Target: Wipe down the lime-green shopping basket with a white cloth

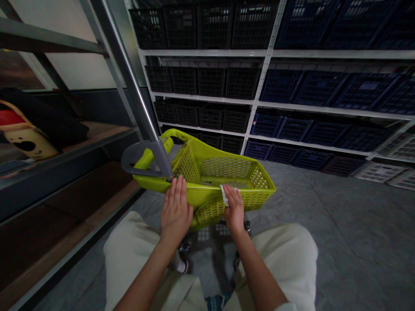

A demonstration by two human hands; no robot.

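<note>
A lime-green plastic shopping cart (227,168) stands between my knees, its perforated basket open at the top. My left hand (176,209) lies flat against the near side of the basket, close to the grey handle bracket (160,157), with fingers stretched out. My right hand (234,207) presses a white cloth or tissue (224,195) onto the basket's near rim, with the fingers curled over it. Only an edge of the white piece shows; the rest is under the fingers. A shiny metal pole (139,99) rises from the bracket toward the upper left.
White shelving (259,86) along the back holds rows of black crates (212,82) and blue crates (320,88). At left, a metal-framed shelf (106,129) bears a yellow bag with a dog face (30,140) and dark fabric (48,116). Grey floor (324,203) lies beneath.
</note>
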